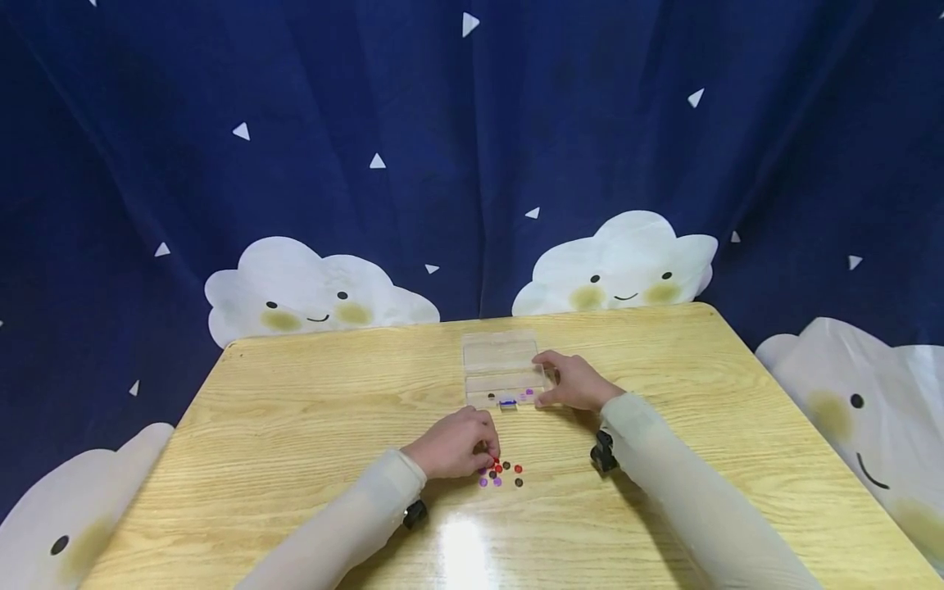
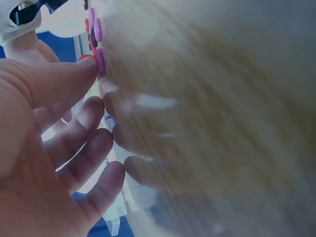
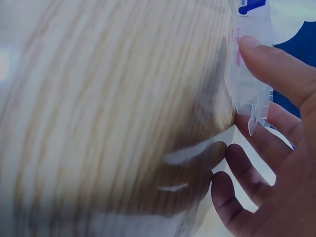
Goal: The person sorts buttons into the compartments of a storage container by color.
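The left hand [image 1: 451,445] pinches a red bead [image 1: 495,460] from the bead cluster [image 1: 501,474] on the near table [image 1: 295,426]; the tiny bead could slip and roll off. The right hand [image 1: 571,381], fingers curled on the clear box [image 1: 501,370] farther back, steadies it; a nudge could spill its beads.

The table [image 1: 295,426] looks like light wood with a clear grain pattern, pretty glossy too since there's a bright glare spot near the front edge. The little box [image 1: 501,369] is clear, smooth plastic, see-through all the way. The small discs [image 1: 501,474] look like shiny plastic in red, purple and brown. Backdrop curtain [image 1: 369,123] is soft matt cloth with folds.
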Motion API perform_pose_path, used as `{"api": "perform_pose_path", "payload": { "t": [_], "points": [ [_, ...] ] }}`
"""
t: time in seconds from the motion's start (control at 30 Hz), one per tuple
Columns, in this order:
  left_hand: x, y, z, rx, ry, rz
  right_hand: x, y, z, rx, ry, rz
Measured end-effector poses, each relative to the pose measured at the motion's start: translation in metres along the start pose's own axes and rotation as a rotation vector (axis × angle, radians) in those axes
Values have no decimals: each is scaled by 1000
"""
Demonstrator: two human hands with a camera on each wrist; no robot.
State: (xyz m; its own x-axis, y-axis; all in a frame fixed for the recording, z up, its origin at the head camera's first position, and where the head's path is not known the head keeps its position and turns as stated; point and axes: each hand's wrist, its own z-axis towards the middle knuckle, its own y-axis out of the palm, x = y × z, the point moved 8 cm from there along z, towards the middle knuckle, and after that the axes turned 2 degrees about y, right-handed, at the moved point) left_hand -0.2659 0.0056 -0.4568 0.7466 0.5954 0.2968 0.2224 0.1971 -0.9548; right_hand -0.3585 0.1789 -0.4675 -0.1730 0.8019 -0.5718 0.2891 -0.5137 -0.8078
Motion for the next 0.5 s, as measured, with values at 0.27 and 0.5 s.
{"api": "perform_pose_path", "payload": {
  "t": [0.27,0.5],
  "points": [
    [-2,0,0,8,19,-28,1,1,2,-5,14,23],
    [-5,-3,0,12,3,-78,1,1,1,-11,22,22]
  ]
}}
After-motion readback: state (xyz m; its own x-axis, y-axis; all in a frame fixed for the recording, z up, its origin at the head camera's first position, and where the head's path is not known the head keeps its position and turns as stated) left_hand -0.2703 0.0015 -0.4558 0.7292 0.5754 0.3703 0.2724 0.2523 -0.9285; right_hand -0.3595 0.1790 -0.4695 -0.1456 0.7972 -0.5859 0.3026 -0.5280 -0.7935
